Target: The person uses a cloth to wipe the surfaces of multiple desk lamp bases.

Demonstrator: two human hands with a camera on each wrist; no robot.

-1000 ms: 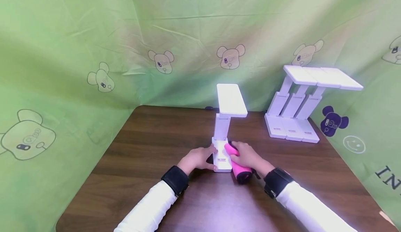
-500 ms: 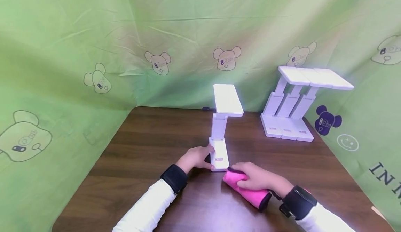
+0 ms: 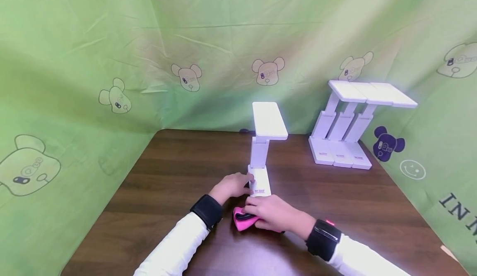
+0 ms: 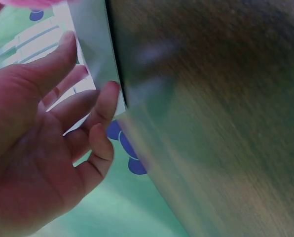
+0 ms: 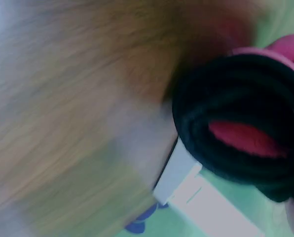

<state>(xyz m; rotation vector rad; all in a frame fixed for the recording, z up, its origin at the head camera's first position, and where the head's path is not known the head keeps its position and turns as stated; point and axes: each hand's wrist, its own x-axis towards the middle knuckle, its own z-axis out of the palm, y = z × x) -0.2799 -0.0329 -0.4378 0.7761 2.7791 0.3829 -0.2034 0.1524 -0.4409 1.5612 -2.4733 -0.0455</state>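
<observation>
A white folding desk lamp stands lit and upright on the dark wooden table. My left hand touches the left side of its base, and in the left wrist view its thumb and loosely bent fingers lie along the base's edge. My right hand grips a rolled pink cloth with black edging, right at the front end of the base and close over the table. The right wrist view has the black end of the roll up close, hiding part of the lamp.
Three similar white lamps stand side by side at the back right of the table, lit too. A green curtain printed with bear heads closes off the back and sides.
My right hand has drawn the pink cloth from the base's right side toward me, then swung it left across the base's front end. The left hand has stayed at the base.
</observation>
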